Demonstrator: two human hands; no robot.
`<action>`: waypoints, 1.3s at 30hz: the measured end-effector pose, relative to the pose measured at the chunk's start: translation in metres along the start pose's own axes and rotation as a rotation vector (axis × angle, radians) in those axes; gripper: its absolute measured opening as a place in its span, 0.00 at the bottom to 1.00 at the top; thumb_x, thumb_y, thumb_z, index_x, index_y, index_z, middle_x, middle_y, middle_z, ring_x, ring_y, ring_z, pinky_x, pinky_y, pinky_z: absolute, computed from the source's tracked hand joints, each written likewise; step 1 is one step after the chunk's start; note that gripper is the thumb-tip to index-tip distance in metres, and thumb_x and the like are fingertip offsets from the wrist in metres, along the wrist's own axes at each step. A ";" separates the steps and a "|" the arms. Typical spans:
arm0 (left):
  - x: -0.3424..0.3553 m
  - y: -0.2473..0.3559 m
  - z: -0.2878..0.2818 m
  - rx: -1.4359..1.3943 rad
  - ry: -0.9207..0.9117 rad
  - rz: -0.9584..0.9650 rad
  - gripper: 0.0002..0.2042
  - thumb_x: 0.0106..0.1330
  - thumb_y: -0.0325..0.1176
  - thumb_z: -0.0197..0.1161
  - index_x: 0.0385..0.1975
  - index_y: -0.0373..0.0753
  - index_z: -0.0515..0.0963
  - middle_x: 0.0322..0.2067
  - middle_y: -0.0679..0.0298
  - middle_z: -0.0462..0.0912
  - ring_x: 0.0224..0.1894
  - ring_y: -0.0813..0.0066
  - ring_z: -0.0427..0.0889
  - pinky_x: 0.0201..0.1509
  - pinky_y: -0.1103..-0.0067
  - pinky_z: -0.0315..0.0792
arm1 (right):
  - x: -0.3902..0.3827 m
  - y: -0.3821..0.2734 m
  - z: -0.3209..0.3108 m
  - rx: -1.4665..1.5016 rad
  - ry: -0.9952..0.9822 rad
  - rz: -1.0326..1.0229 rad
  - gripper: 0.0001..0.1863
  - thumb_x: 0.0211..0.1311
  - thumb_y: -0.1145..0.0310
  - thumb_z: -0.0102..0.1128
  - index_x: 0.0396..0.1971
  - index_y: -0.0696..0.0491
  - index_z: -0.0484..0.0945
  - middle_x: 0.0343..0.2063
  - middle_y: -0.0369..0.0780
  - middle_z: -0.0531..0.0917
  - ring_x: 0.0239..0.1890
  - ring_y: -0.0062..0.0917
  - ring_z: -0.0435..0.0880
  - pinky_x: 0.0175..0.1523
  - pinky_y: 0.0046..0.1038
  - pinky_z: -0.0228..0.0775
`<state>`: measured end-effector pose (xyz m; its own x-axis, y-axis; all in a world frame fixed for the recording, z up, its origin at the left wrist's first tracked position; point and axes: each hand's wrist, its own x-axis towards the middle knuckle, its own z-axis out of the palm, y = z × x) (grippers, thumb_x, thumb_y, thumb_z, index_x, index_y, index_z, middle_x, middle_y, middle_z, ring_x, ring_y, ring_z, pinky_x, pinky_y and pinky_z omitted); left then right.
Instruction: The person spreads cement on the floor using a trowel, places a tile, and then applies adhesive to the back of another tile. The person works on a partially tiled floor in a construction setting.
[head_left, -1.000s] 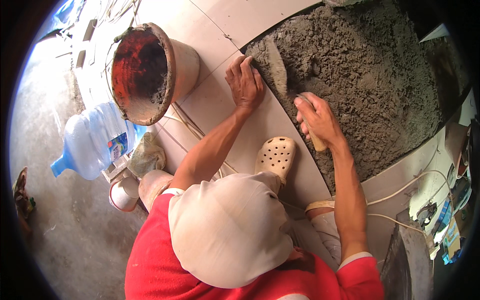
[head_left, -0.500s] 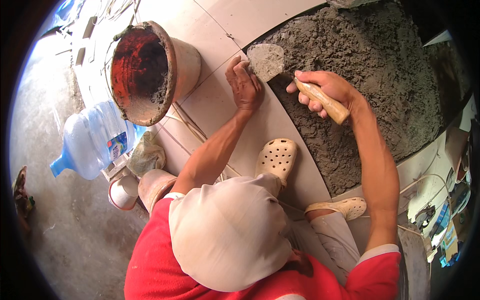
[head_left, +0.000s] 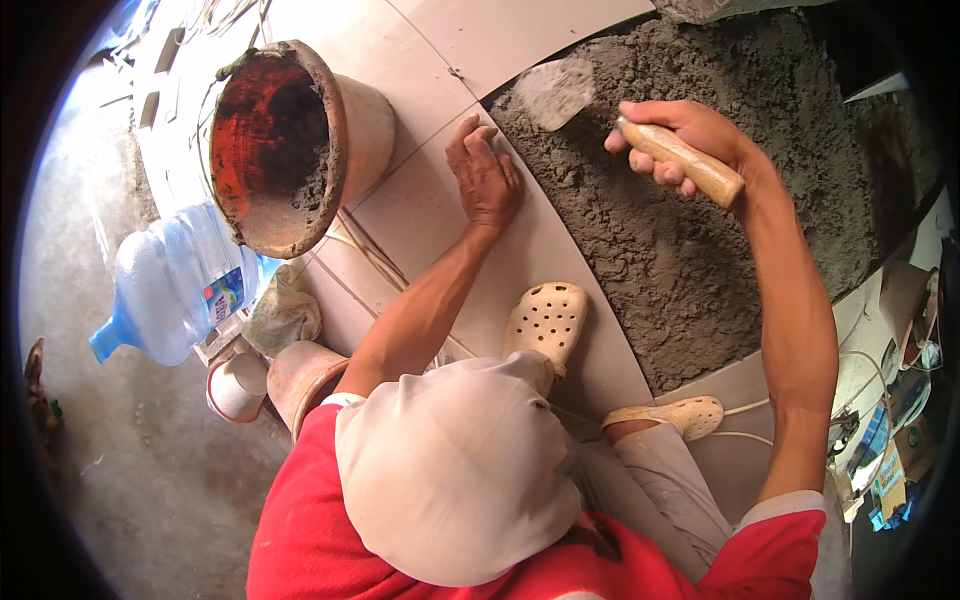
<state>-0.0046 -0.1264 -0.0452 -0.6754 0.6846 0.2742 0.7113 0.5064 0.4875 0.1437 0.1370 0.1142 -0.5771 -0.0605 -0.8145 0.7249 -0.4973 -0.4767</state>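
My right hand (head_left: 695,140) grips the wooden handle of a trowel (head_left: 556,94), thumb along its top. The trowel's mortar-smeared blade lies over the near-left edge of a bed of rough grey mortar (head_left: 665,265), beside the laid floor tiles. My left hand (head_left: 487,178) rests on a pale tile (head_left: 430,205) just left of the mortar, fingers loosely bent and slightly apart, holding nothing. A mortar-crusted bucket (head_left: 366,130) lies tilted to the left of that hand, its reddish inside showing grey residue.
A large clear blue water bottle (head_left: 170,285) lies at the left, near a crumpled sack (head_left: 285,315), a small white pail (head_left: 238,387) and another bucket (head_left: 303,382). My feet wear beige clogs (head_left: 548,318) on the tiles. Cables and clutter (head_left: 890,465) lie at the right.
The trowel has moved up and to the right, from the tile's edge onto the mortar, with my right hand and forearm following. My left hand stays nearly in place on the tile.
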 end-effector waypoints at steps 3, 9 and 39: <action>0.001 0.000 0.001 0.001 0.006 0.021 0.20 0.59 0.19 0.59 0.53 0.35 0.72 0.62 0.44 0.70 0.67 0.45 0.68 0.73 0.55 0.60 | -0.010 0.002 -0.020 0.037 0.084 -0.064 0.24 0.83 0.49 0.48 0.49 0.58 0.77 0.22 0.31 0.80 0.11 0.07 0.74 0.11 0.12 0.70; 0.004 0.005 -0.004 0.008 0.000 0.031 0.20 0.59 0.20 0.60 0.53 0.36 0.72 0.61 0.45 0.71 0.66 0.45 0.68 0.73 0.55 0.60 | -0.030 0.017 -0.049 0.160 0.186 -0.176 0.24 0.85 0.49 0.47 0.49 0.58 0.78 0.20 0.31 0.80 0.10 0.07 0.74 0.11 0.11 0.69; 0.005 0.009 -0.003 0.024 0.007 0.026 0.20 0.59 0.20 0.58 0.54 0.36 0.72 0.62 0.46 0.72 0.67 0.46 0.68 0.75 0.55 0.57 | 0.044 0.127 0.115 0.473 0.640 -0.561 0.18 0.78 0.55 0.56 0.43 0.58 0.76 0.27 0.37 0.79 0.20 0.18 0.80 0.20 0.26 0.75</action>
<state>-0.0020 -0.1196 -0.0366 -0.6581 0.6939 0.2922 0.7328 0.5011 0.4603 0.1669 -0.0284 0.0560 -0.3771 0.7037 -0.6022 0.1002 -0.6154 -0.7818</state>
